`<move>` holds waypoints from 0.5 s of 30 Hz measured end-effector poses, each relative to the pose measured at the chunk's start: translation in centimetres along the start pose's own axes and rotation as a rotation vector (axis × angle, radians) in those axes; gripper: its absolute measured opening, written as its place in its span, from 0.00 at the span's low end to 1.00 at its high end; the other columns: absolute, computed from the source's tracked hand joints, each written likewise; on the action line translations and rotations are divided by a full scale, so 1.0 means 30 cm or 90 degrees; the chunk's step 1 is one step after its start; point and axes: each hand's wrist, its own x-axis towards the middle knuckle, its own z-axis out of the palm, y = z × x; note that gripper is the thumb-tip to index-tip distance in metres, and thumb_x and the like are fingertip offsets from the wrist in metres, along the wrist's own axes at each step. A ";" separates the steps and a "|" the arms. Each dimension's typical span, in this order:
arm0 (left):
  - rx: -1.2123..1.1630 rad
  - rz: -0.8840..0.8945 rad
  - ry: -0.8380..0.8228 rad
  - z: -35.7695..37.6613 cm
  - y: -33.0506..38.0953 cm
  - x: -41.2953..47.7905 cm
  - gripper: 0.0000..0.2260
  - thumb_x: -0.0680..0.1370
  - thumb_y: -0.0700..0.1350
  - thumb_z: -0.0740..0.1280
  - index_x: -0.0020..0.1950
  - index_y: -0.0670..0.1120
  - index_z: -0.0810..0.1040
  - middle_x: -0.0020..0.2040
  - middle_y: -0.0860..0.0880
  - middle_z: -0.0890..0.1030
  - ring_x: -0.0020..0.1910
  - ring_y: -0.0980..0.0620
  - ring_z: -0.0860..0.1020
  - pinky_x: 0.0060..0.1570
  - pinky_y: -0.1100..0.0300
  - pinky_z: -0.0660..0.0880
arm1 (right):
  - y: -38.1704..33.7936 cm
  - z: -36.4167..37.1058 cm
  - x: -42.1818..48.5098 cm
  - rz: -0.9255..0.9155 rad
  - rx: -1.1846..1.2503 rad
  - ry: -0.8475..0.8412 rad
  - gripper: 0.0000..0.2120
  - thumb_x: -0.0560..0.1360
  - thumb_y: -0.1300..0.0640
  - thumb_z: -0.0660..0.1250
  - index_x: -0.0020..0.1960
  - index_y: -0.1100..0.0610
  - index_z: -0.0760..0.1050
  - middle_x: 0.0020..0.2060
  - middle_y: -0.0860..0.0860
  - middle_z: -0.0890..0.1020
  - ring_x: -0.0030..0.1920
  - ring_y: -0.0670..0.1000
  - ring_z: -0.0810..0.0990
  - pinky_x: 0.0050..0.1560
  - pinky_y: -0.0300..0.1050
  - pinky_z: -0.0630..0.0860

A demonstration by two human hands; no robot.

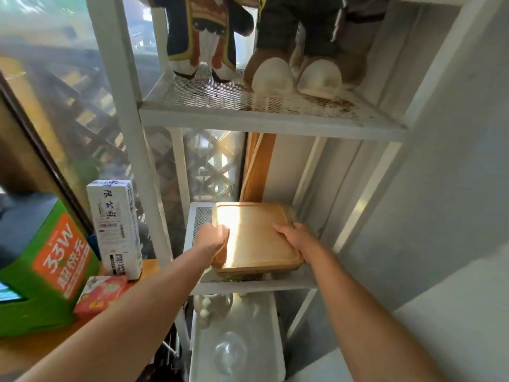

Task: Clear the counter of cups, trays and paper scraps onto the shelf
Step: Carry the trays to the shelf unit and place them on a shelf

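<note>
Head view. A white metal shelf unit (129, 150) with mesh shelves stands to the right of a wooden worktop (27, 351).

A wooden tray (259, 238) with a raised rim lies over the middle shelf (202, 216), towards its right side, with its near edge close to the shelf's front rail. Whether the tray rests fully on the mesh cannot be told.

- Left hand (212, 238): fingers are curled round the tray's left edge, near the near-left corner. The hand grips the tray.
- Right hand (294, 234): it is closed over the tray's right edge, about midway along it. The hand grips the tray.

Both forearms reach in from the near side. Upright wooden boards (259, 166) lean at the far side of the middle shelf, behind the tray.

The top shelf (220, 92) carries a plush figure in a dark robe (203, 37) on the left. A brown plush toy with cream feet (297, 75) sits on the right.

The lower shelf (278, 340) holds a clear glass item (230, 351) and pale rounded objects (209, 307), which are too blurred to name.

On the worktop, left of the shelf unit, three items stand close together:
- a green box with an orange label (46, 271);
- a tall white carton (115, 224);
- a red and white packet (102, 295).

A window (55, 92) lies beyond them.
</note>
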 end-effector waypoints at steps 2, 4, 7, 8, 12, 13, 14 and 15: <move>0.003 0.000 0.001 -0.006 -0.002 0.001 0.13 0.83 0.44 0.60 0.55 0.34 0.76 0.46 0.40 0.77 0.46 0.44 0.77 0.46 0.52 0.74 | 0.008 0.013 0.008 -0.013 -0.016 0.008 0.25 0.74 0.40 0.70 0.65 0.54 0.72 0.55 0.54 0.80 0.53 0.56 0.80 0.51 0.52 0.79; 0.005 0.001 0.004 -0.012 -0.011 0.005 0.13 0.82 0.42 0.59 0.56 0.33 0.76 0.52 0.37 0.80 0.51 0.40 0.79 0.49 0.47 0.76 | 0.011 0.028 0.013 -0.033 -0.025 0.026 0.24 0.76 0.41 0.68 0.64 0.55 0.72 0.57 0.55 0.79 0.56 0.58 0.79 0.59 0.57 0.77; 0.004 -0.005 0.014 -0.023 -0.018 0.005 0.13 0.81 0.42 0.58 0.58 0.34 0.75 0.58 0.35 0.78 0.57 0.37 0.78 0.58 0.44 0.77 | 0.017 0.050 0.015 -0.067 -0.034 0.063 0.22 0.78 0.44 0.67 0.65 0.58 0.74 0.56 0.55 0.79 0.54 0.57 0.78 0.52 0.51 0.76; 0.012 -0.002 0.018 -0.026 -0.018 0.001 0.14 0.81 0.43 0.58 0.59 0.34 0.75 0.59 0.35 0.77 0.58 0.37 0.77 0.60 0.44 0.76 | 0.023 0.055 0.011 -0.072 -0.028 0.071 0.22 0.78 0.45 0.67 0.64 0.58 0.74 0.54 0.54 0.79 0.53 0.56 0.78 0.47 0.49 0.76; 0.058 0.019 0.058 -0.035 -0.032 -0.005 0.18 0.84 0.50 0.57 0.64 0.37 0.74 0.60 0.38 0.76 0.59 0.39 0.74 0.64 0.44 0.72 | 0.045 0.074 0.000 -0.086 0.031 0.078 0.13 0.78 0.46 0.67 0.55 0.55 0.78 0.47 0.51 0.82 0.46 0.51 0.80 0.37 0.44 0.75; 0.064 0.027 0.066 -0.034 -0.037 -0.003 0.19 0.84 0.50 0.57 0.63 0.37 0.74 0.60 0.38 0.76 0.60 0.40 0.74 0.64 0.43 0.72 | 0.047 0.078 0.000 -0.091 0.032 0.082 0.11 0.79 0.46 0.67 0.53 0.53 0.78 0.46 0.50 0.82 0.45 0.50 0.80 0.37 0.43 0.75; 0.067 0.035 0.070 -0.034 -0.041 -0.003 0.18 0.84 0.50 0.56 0.62 0.37 0.75 0.60 0.38 0.76 0.59 0.40 0.74 0.64 0.43 0.72 | 0.048 0.081 0.000 -0.096 0.032 0.089 0.09 0.79 0.46 0.67 0.50 0.52 0.78 0.46 0.50 0.82 0.45 0.49 0.80 0.37 0.42 0.74; 0.065 0.040 0.073 -0.032 -0.045 -0.002 0.18 0.84 0.50 0.57 0.62 0.37 0.75 0.59 0.38 0.76 0.59 0.40 0.74 0.64 0.43 0.72 | 0.049 0.086 0.001 -0.104 0.026 0.097 0.08 0.78 0.47 0.68 0.48 0.51 0.77 0.46 0.50 0.82 0.44 0.49 0.80 0.37 0.42 0.74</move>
